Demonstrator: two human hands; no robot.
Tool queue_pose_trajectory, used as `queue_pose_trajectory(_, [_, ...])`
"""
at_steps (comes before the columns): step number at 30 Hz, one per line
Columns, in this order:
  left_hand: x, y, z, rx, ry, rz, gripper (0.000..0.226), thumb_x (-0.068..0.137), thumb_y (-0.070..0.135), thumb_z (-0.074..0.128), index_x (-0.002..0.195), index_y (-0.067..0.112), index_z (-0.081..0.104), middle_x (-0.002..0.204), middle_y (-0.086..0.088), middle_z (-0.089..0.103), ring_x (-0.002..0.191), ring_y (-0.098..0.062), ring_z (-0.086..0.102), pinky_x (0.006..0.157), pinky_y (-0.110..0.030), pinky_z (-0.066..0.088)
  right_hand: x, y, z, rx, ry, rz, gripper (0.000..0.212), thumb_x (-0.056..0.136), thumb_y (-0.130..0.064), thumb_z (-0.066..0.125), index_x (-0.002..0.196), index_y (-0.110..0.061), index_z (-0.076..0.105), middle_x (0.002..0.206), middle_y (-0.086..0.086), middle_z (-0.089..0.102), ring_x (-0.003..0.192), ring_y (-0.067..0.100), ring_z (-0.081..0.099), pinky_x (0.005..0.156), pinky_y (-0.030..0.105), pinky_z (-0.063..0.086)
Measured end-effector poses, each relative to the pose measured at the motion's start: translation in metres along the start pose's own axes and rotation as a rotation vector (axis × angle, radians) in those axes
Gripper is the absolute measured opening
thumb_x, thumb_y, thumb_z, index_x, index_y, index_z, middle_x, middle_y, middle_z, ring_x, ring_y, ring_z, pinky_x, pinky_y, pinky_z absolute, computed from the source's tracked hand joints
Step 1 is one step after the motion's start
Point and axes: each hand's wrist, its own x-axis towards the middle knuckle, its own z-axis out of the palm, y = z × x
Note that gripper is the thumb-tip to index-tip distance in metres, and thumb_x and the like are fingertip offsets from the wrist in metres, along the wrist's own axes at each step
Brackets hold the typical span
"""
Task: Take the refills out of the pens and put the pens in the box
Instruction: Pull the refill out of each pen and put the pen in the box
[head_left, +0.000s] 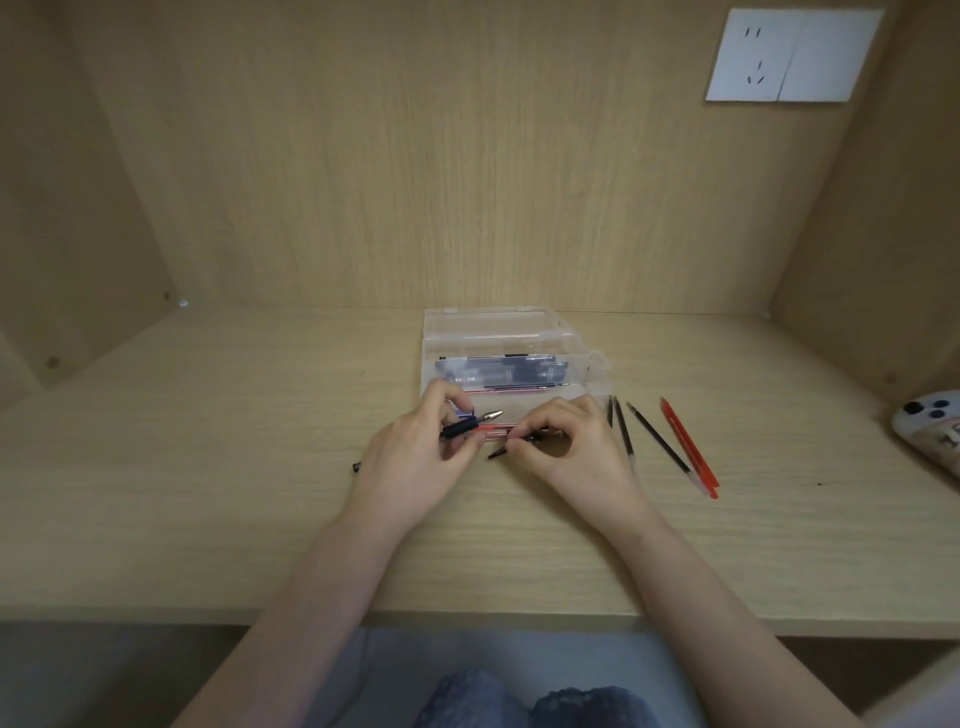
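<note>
A pen (470, 425) with a black rubber sleeve and a silver pointed tip is pinched in the left grip (415, 457), tip aimed to the right. A thin black refill (498, 453) is nipped by the curled fingertips of the right grip (571, 447), and both are held low over the worktop (208, 467), just in front of the open clear box (597, 374). Dark pens are seen lying lengthwise inside that box, and to its right black refills (657, 439) and red refills (691, 447) are fanned out on the wood.

A home study nook: wooden desk (208, 467) in an alcove, wall socket (795, 54).
</note>
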Motion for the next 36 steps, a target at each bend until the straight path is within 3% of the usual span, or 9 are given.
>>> queue_pose_trajectory(5, [0.0009,-0.0029,0.0034,-0.040,-0.017,0.020,0.023,0.082,0.032,0.064,0.085,0.035,0.041,0.075,0.022,0.059,0.065,-0.003,0.057,0.066,-0.034,0.049,0.0005,-0.0003,0.0009,-0.061,-0.041,0.001,0.013,0.074,-0.025,0.076,0.086,-0.029,0.072,0.087,-0.016,0.064,0.098,0.009,0.040,0.093,0.029,0.038])
queue_pose_trajectory(9, [0.0009,-0.0029,0.0037,-0.027,-0.016,0.071,0.020,0.078,0.032,0.067,0.085,0.036,0.048,0.081,0.024,0.057,0.071,-0.001,0.054,0.068,-0.028,0.045,0.0002,-0.0037,-0.0014,0.051,-0.020,0.001,0.023,0.071,-0.036,0.078,0.093,-0.033,0.071,0.093,-0.017,0.063,0.103,0.004,0.038,0.091,0.015,0.034])
queue_pose_trajectory(12, [0.0006,-0.0038,0.0035,-0.018,0.001,0.117,0.018,0.078,0.032,0.069,0.086,0.034,0.054,0.087,0.022,0.056,0.079,-0.001,0.053,0.068,-0.025,0.044,-0.0007,-0.0051,-0.0029,0.097,-0.050,-0.002,0.014,0.074,-0.037,0.075,0.087,-0.036,0.071,0.091,-0.017,0.064,0.104,0.001,0.038,0.088,0.010,0.031])
queue_pose_trajectory(21, [0.0007,-0.0045,0.0014,-0.059,0.045,0.181,0.015,0.075,0.034,0.073,0.086,0.033,0.063,0.088,0.022,0.056,0.082,0.000,0.056,0.068,-0.021,0.044,0.0004,-0.0013,-0.0023,0.119,-0.067,0.045,0.005,0.078,-0.033,0.071,0.075,-0.034,0.068,0.084,-0.012,0.066,0.100,0.004,0.042,0.084,0.018,0.034])
queue_pose_trajectory(25, [0.0002,-0.0029,0.0014,-0.096,0.015,0.145,0.011,0.078,0.038,0.068,0.088,0.033,0.069,0.086,0.017,0.066,0.080,0.001,0.057,0.068,-0.016,0.042,0.0004,-0.0007,-0.0024,0.146,-0.049,0.025,0.013,0.076,-0.021,0.075,0.077,-0.032,0.068,0.086,-0.008,0.066,0.098,0.000,0.043,0.085,0.011,0.033])
queue_pose_trajectory(30, [-0.0005,0.0000,-0.0013,-0.114,0.006,0.091,0.031,0.068,0.046,0.074,0.094,0.038,0.059,0.085,0.022,0.064,0.073,0.002,0.058,0.066,-0.015,0.043,0.0015,0.0017,-0.0024,0.165,-0.042,0.043,0.011,0.075,-0.021,0.076,0.079,-0.029,0.070,0.089,-0.006,0.065,0.100,0.000,0.043,0.085,0.008,0.031])
queue_pose_trajectory(32, [-0.0007,0.0014,-0.0019,-0.062,-0.007,0.090,0.038,0.065,0.041,0.079,0.091,0.037,0.051,0.087,0.024,0.058,0.070,0.003,0.056,0.062,-0.013,0.040,0.0019,0.0023,-0.0023,0.156,-0.042,0.050,0.010,0.075,-0.022,0.076,0.080,-0.028,0.070,0.090,-0.006,0.065,0.100,0.000,0.043,0.085,0.008,0.031])
queue_pose_trajectory(36, [-0.0009,-0.0001,-0.0014,-0.036,0.035,0.086,0.025,0.072,0.034,0.075,0.082,0.032,0.052,0.083,0.021,0.058,0.073,0.003,0.055,0.063,-0.020,0.041,0.0015,0.0010,-0.0027,0.167,-0.030,0.051,0.012,0.075,-0.021,0.076,0.080,-0.030,0.070,0.090,-0.008,0.064,0.101,-0.001,0.044,0.087,0.011,0.032])
